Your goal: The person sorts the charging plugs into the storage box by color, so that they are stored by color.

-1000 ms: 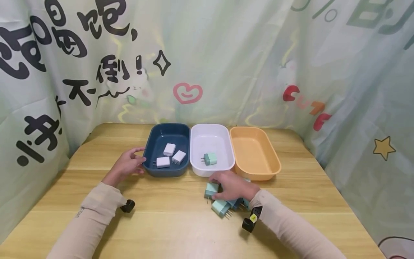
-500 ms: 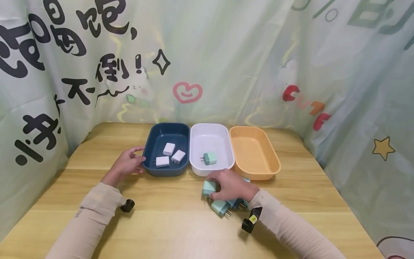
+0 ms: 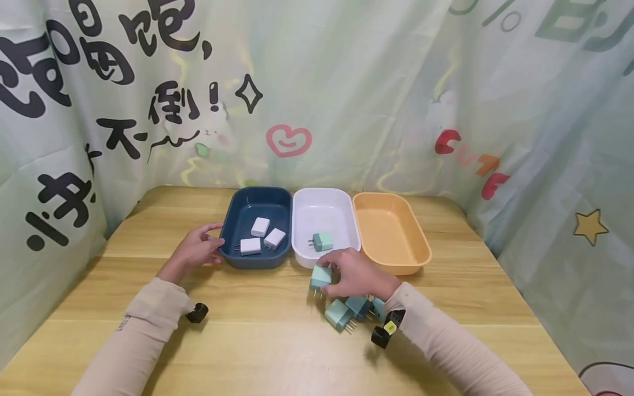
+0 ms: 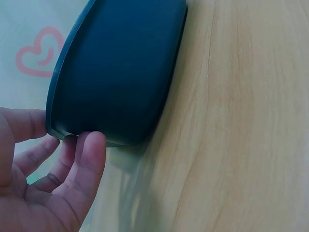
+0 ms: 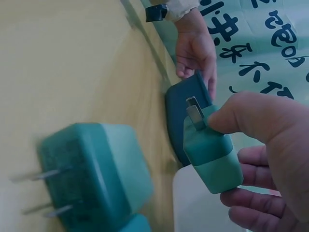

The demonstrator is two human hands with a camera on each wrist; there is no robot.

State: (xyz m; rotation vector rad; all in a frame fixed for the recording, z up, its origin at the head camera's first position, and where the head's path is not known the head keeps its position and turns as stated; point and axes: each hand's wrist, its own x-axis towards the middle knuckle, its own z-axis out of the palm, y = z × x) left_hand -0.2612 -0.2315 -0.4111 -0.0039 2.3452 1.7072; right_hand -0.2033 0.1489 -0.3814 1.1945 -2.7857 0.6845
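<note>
My left hand point(image 3: 197, 250) touches the left outer wall of the dark blue tray point(image 3: 230, 234), fingertips right at the rim in the left wrist view. Three white charger plugs point(image 3: 250, 246) lie in that tray. Over the table, in front of the white tray point(image 3: 300, 231), my right hand point(image 3: 358, 273) pinches a two-tone green charger plug point(image 5: 212, 154) between thumb and fingers. Its metal prongs point down in the head view. Below that hand several more green and blue-green charger plugs point(image 3: 339, 314) lie in a cluster, partly hidden by it. Another green plug point(image 3: 323, 241) lies inside the white tray.
A yellow-orange tray point(image 3: 391, 231) stands to the right of the white one, the three trays side by side on the wooden table point(image 3: 238, 341). Behind the table hangs a printed curtain point(image 3: 346, 99).
My right hand has lifted the pinched green plug slightly away from the cluster, towards the white tray, uncovering more of the plugs below. The left hand stays at the dark blue tray.
</note>
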